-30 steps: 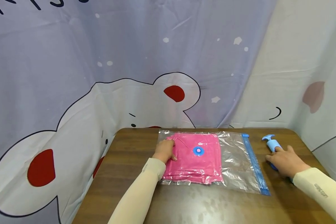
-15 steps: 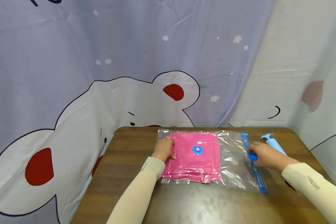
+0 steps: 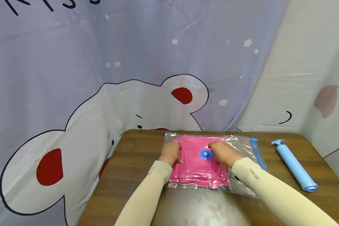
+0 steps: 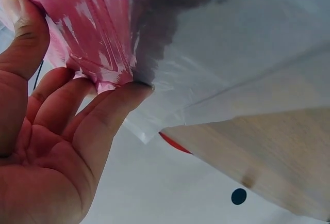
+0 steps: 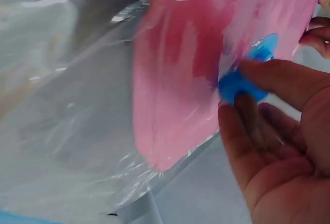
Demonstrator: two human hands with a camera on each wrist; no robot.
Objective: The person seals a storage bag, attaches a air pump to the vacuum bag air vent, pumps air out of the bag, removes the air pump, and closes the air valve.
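A clear vacuum storage bag lies flat on the table, with folded pink fabric inside. My left hand grips the bag's left edge, thumb on the pink part and fingers along its side, as the left wrist view shows. Over the bag's middle, my right hand pinches a small blue cap between thumb and fingers. Just beside the cap sits the round blue valve with its pink centre. Whether cap and valve touch, I cannot tell.
To the right of the bag lies a light blue hand pump, its handle towards the back. A blue zip strip closes off the bag's right end. Behind the brown table hangs a printed curtain.
My right hand has moved left from beside the pump, past the zip strip, to the valve, bringing the blue cap with it. The left hand keeps its place on the bag.
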